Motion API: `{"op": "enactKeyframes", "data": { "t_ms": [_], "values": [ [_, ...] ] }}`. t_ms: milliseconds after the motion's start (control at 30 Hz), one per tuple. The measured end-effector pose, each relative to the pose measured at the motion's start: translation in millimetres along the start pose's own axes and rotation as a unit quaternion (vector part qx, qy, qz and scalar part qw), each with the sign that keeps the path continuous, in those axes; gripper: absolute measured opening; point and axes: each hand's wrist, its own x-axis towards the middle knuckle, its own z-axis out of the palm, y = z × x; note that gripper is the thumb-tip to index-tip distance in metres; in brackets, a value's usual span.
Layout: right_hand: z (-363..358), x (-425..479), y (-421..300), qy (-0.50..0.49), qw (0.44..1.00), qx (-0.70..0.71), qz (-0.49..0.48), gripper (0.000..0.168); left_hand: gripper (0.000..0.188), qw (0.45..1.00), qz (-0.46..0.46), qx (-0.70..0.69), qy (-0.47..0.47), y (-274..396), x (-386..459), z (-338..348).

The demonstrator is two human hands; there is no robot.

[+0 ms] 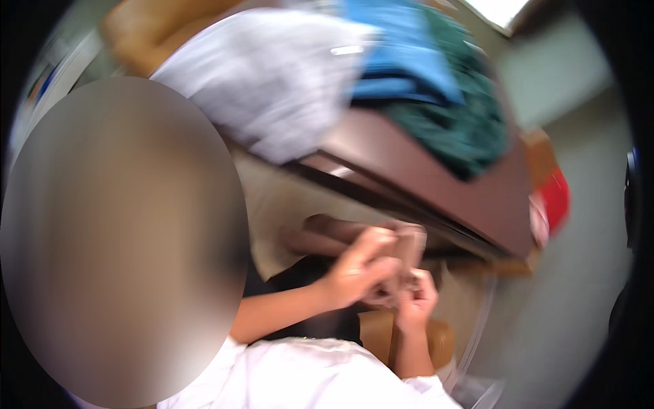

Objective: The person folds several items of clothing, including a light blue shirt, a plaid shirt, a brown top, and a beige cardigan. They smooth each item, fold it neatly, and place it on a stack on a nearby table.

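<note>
My left hand and my right hand are close together in front of my white shirt. Between them they grip a thin brown cloth item, perhaps a stocking or a sock. One long part of it seems to stretch off to the left past my left hand. Motion blur hides its exact shape and how the fingers close on it.
Just beyond my hands is the edge of a dark brown table. It bears a white cloth, blue folded fabric and a dark green garment. A red object is past its right end. A blurred oval covers the left side.
</note>
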Motion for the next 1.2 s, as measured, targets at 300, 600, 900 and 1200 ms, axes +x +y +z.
{"op": "enactKeyframes", "data": {
  "t_ms": [300,600,900,1200],
  "values": [
    [-12,9,55,-0.090,0.988,0.129,-0.004,0.041,0.038,0.941,0.151,0.230,0.197,-40,-47,33],
    [28,18,-21,-0.030,0.991,0.081,-0.097,0.045,0.019,0.941,0.201,0.146,0.231,15,-47,42],
    [-1,17,-43,0.054,0.984,-0.067,-0.153,0.049,0.021,0.966,0.165,0.105,0.168,21,-43,54],
    [-52,31,-64,0.086,0.973,-0.141,-0.160,0.056,0.026,0.909,0.172,0.337,0.174,18,-37,51]
  ]
}}
